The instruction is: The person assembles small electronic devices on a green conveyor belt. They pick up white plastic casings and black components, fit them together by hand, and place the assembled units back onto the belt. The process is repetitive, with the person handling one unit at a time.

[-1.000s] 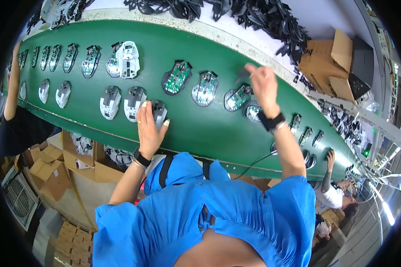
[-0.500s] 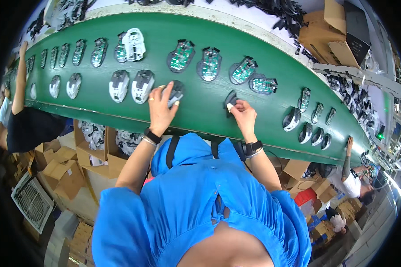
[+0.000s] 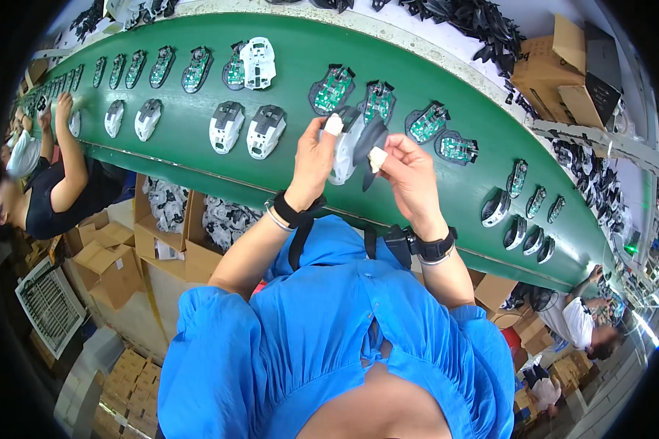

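Note:
In my left hand (image 3: 315, 159) is a white-and-grey computer mouse shell (image 3: 343, 167), lifted off the green work surface and tilted. My right hand (image 3: 411, 174) grips a dark, curved side panel (image 3: 371, 143) between thumb and fingers. The panel is up against the shell's right side; whether it is seated there I cannot tell. White covers wrap some of my fingertips. Just beyond my hands lie open mouse bases with green circuit boards, among them one base (image 3: 333, 89) and another base (image 3: 427, 122). Left of my left hand rest two grey-and-white shells, the nearer being this shell (image 3: 266, 132).
The green belt (image 3: 168, 157) curves across the view, carrying several more bases and shells. A cardboard box (image 3: 545, 73) and heaps of dark parts (image 3: 454, 22) line its far side. Cartons of shells (image 3: 165, 208) stand below the near edge. A co-worker's arm (image 3: 69, 150) reaches in at left.
My left hand has raised the shell from the belt. My right hand has lifted the dark panel and brought it left against the shell. The view has shifted slightly.

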A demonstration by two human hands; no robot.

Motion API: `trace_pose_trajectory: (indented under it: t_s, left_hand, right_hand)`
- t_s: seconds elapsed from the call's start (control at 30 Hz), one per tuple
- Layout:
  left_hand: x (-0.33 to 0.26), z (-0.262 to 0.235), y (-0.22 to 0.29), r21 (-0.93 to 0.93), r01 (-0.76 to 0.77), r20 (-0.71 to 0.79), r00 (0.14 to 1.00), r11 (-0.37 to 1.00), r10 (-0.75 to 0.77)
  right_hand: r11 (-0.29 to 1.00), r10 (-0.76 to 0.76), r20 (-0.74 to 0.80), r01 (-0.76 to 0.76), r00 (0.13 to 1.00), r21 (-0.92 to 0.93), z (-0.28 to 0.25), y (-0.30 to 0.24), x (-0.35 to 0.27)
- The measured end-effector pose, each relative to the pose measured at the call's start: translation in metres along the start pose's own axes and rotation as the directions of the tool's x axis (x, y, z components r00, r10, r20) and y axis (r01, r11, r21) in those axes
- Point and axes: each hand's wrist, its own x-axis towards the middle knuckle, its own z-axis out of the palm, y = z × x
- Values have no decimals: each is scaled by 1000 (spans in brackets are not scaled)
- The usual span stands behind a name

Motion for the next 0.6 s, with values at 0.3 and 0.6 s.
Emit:
trace_pose_trajectory:
  t_s: [0.3, 0.6]
  left_hand:
    - [-5, 7, 17, 57, -113, -28, 993, 992, 115]
    - [-19, -8, 50, 108, -53, 310, 951, 993, 17]
  right_hand:
    - [913, -83, -39, 61, 996, -404, 8, 2, 12]
    - [979, 74, 128, -96, 989, 177, 13, -8, 15]
